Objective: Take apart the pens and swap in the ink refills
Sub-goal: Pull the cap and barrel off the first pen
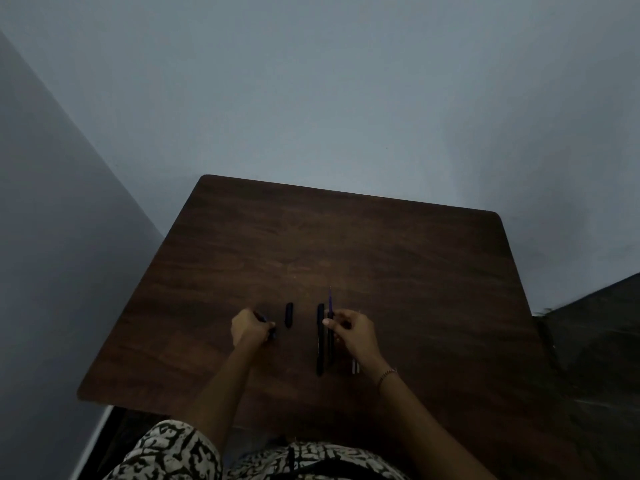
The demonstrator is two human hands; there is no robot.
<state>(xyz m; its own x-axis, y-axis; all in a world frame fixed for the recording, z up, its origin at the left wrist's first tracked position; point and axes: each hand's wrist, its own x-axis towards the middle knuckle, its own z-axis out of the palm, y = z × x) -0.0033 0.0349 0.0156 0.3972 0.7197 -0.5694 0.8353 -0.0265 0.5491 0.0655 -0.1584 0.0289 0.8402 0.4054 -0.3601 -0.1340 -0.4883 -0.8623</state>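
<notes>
Head view, the only view; light is poor.

- Left hand [250,328]: fingers curled around a dark blue pen part [269,324], low over the table [381,258]. Can't tell if it's a cap or a grip section.
- Right hand [354,332]: thumb and fingertips pinch the blue-tipped refill [330,303], tip pointing away from the person. It lies just beside the black barrel [320,341], roughly parallel; touching or not, I can't tell.
- A loose black cap [289,315] lies between the hands, apart from both.
- Two thin pale refills [355,367] show by the right wrist, mostly hidden under it.

Risks, my read:
- Round parts on a flat top: a nudge from the thumb could roll the barrel.
- The wrist sits over the pale refills; dragging it back could sweep them toward the near edge.
- The dark parts look alike in this light, so mismatching them is likely.
- The refill is thin; forcing it in off-axis could bend it.

Writing or brands: none readable.
</notes>
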